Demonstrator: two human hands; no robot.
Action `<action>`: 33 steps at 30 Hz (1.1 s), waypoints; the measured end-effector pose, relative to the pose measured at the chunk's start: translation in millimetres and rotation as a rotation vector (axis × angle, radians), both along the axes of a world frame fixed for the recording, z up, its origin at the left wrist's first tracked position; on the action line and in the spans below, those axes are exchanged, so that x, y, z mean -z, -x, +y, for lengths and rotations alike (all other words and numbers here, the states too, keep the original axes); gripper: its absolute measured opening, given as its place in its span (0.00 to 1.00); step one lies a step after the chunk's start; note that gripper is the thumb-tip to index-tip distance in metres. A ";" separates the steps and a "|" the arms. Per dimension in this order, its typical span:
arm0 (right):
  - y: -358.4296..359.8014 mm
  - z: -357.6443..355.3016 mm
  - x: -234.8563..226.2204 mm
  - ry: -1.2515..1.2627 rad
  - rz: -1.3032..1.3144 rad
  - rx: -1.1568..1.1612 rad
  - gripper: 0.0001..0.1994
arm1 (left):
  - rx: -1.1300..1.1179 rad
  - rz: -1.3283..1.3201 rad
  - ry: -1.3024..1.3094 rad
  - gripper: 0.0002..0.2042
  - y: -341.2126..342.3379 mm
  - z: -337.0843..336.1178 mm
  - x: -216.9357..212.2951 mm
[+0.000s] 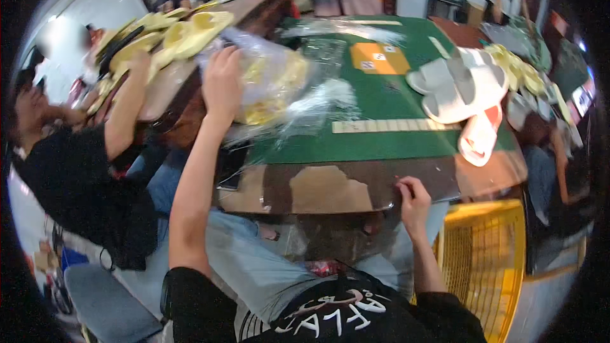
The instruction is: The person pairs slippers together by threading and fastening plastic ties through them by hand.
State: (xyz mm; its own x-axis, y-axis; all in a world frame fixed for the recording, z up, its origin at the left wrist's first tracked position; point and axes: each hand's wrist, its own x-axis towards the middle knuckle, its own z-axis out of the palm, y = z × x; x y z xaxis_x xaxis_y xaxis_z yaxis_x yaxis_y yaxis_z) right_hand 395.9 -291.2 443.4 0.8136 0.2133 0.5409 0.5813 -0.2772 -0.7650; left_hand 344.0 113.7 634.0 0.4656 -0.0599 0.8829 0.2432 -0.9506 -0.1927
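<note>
My left hand [223, 79] reaches to the far left of the table, its fingers closed on the edge of a clear plastic bag [273, 67]. Yellow items [270, 98] show through the crinkled film; their kind is blurred. Over the table's front edge, my right hand [414, 203] is closed with thumb and fingers together; what it pinches, if anything, is too small to make out. Grey-white slippers [457, 89] lie at the right of the green mat [298, 149], with a pinkish-white slipper [481, 136] just in front of them.
Yellow slippers [190, 35] are heaped on the left table, where a person in black [82, 184] reaches in. More yellow slippers [518, 70] lie at far right. A yellow crate [483, 267] stands beside my right leg. An orange card [381, 58] rests on the mat.
</note>
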 end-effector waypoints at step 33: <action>-286.0 -13.4 36.3 -0.116 0.337 0.487 0.38 | 0.354 0.597 0.490 0.18 25.6 -171.6 185.8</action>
State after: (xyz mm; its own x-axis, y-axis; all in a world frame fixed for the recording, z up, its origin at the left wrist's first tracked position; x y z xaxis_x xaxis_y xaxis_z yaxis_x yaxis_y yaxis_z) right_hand 681.9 -304.5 407.1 0.9336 -0.2716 0.2338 0.1290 -0.3541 -0.9263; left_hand 318.5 -58.0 448.2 0.8878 0.0351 0.4589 -0.0961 -0.9610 0.2594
